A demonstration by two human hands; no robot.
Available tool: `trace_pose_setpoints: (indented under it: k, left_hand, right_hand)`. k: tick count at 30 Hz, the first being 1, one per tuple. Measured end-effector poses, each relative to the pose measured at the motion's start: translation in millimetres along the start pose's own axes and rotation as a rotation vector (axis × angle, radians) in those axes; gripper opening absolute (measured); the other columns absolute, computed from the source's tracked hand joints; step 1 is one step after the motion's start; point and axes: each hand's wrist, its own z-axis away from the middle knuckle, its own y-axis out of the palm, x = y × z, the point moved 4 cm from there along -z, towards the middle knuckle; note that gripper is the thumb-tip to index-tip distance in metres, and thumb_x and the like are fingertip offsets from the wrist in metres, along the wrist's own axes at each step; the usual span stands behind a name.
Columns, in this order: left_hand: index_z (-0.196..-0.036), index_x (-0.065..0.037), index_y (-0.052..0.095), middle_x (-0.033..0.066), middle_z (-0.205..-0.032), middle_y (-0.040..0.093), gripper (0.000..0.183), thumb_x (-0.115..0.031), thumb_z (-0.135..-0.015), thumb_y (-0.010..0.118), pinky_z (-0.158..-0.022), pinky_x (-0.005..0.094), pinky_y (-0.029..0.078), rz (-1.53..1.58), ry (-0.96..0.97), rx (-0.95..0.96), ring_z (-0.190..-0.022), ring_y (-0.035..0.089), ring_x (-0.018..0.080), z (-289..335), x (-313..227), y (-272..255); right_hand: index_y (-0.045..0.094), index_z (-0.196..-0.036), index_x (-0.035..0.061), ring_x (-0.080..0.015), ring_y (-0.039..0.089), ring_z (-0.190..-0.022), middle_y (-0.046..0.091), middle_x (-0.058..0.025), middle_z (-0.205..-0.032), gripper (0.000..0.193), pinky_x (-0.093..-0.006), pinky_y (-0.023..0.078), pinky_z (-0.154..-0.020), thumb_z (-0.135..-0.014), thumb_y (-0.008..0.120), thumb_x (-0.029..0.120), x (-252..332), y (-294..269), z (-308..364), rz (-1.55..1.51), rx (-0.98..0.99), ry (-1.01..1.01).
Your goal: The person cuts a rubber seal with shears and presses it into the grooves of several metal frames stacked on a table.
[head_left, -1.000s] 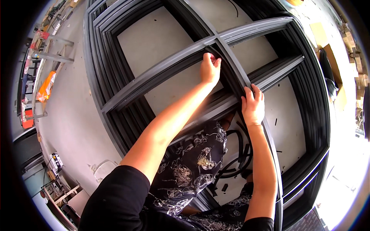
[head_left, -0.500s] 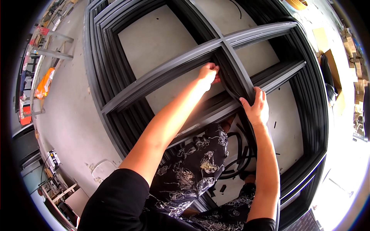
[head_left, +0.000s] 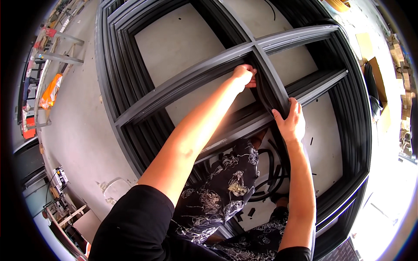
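A large dark grey window frame with crossing bars lies on a stack of similar frames in front of me. My left hand is closed in a pinch at the inner corner where two bars meet. Its fingers are on a black rubber sealing strip, which bows away from the long bar. My right hand wraps over the lower part of that bar, thumb on the strip side and fingers across the top. What lies under its palm is hidden. Below, the strip hangs down toward my legs.
Loops of black strip lie on the floor by my feet, with small black scraps nearby. A metal rack with an orange bag stands at the left. Cardboard boxes are at the right, beyond the stacked frames.
My left hand has shifted slightly right and away from me, closer to the long bar, still pinching the strip. My right hand has stayed in place on the bar.
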Motion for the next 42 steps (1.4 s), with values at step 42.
trace_pose_setpoints:
  k: [42]
  left_hand:
    - [-0.106,-0.003,0.058,0.0144,-0.099,0.069,0.026,-0.026,-0.095,0.058,-0.078,0.039,0.048,-0.264,0.397,-0.311,-0.089,0.064,0.0296,36,-10,27]
  right_hand:
    - [0.064,-0.105,0.0062,-0.0311,0.068,-0.098,0.069,-0.0115,-0.107,0.051,-0.0429,0.056,-0.081,-0.078,0.076,0.048,82,57,-146,-0.041,0.138,0.282]
